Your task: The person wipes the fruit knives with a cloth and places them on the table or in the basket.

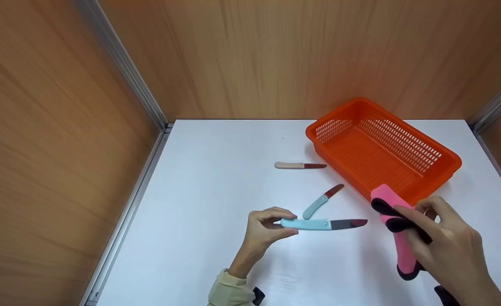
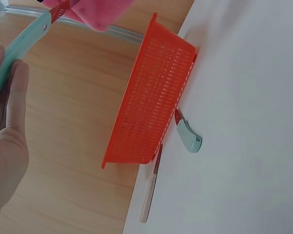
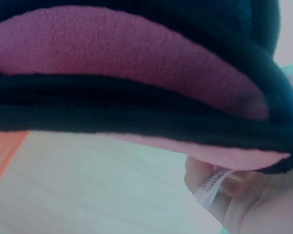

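My left hand [image 1: 261, 233] pinches the end of a light blue knife handle [image 1: 306, 224] between thumb and fingers, holding the knife level with its blade [image 1: 344, 224] pointing right. The blade looks grey with a dark reddish tip. In the left wrist view the same knife [image 2: 27, 41] slants upward from the hand. A folded pink cloth [image 1: 386, 195] with black edging is gripped by my right hand [image 1: 450, 242], right of the blade tip. Close up in the right wrist view, the cloth [image 3: 112, 39] hides much of the scene, and a white label [image 3: 212, 187] shows near the fingers.
An orange plastic basket [image 1: 340, 159] stands at the back right of the white table [image 1: 199, 178]. Between it and my left hand lie a second light blue knife [image 1: 316, 206] and a beige-handled knife [image 1: 289, 165]. Wood panels [image 1: 254, 55] enclose the back and sides.
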`<state>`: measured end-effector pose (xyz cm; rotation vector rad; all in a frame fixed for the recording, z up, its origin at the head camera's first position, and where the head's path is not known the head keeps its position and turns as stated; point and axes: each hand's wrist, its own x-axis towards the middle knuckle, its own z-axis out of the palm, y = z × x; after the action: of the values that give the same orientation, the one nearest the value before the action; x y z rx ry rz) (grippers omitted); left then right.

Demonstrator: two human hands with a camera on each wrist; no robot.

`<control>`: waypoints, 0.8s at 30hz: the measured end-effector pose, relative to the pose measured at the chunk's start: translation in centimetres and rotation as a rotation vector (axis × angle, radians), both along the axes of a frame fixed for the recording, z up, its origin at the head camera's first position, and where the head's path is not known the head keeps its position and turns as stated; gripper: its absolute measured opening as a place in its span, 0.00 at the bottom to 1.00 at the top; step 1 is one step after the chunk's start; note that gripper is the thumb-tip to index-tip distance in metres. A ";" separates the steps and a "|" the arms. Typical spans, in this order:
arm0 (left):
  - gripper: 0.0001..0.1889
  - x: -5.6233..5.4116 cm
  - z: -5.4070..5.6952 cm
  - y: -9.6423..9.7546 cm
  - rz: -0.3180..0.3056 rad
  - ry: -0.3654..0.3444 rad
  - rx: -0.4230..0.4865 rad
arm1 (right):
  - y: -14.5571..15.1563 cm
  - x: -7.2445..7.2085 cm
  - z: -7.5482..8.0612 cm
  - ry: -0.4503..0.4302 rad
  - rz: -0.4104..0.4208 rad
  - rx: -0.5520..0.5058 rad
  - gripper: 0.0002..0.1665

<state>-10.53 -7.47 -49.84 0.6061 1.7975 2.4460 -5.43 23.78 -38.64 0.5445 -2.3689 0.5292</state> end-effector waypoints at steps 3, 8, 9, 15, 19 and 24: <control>0.16 0.0 -0.1 0.2 0.004 -0.009 -0.006 | -0.6 0.0 0.1 0.011 -0.004 -0.025 0.35; 0.17 -0.1 -0.1 0.5 0.010 -0.016 -0.018 | -1.7 0.0 -0.1 0.031 0.036 -0.011 0.35; 0.17 -0.1 -0.1 0.5 0.010 -0.014 -0.017 | -1.9 0.0 -0.2 0.029 0.047 -0.006 0.35; 0.17 -0.1 0.0 0.7 0.002 0.022 -0.016 | -3.9 0.0 -0.7 -0.021 0.125 0.016 0.17; 0.16 0.0 0.0 0.8 0.005 0.028 -0.014 | -5.1 0.0 -1.3 -0.077 0.164 0.048 0.28; 0.15 0.1 0.0 0.8 0.008 0.077 0.042 | -5.9 0.0 -2.0 -0.102 0.175 0.106 0.24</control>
<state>-10.41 -6.64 -49.81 0.7074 1.7829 2.5047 -5.46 17.85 -40.61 0.7961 -2.4708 0.5219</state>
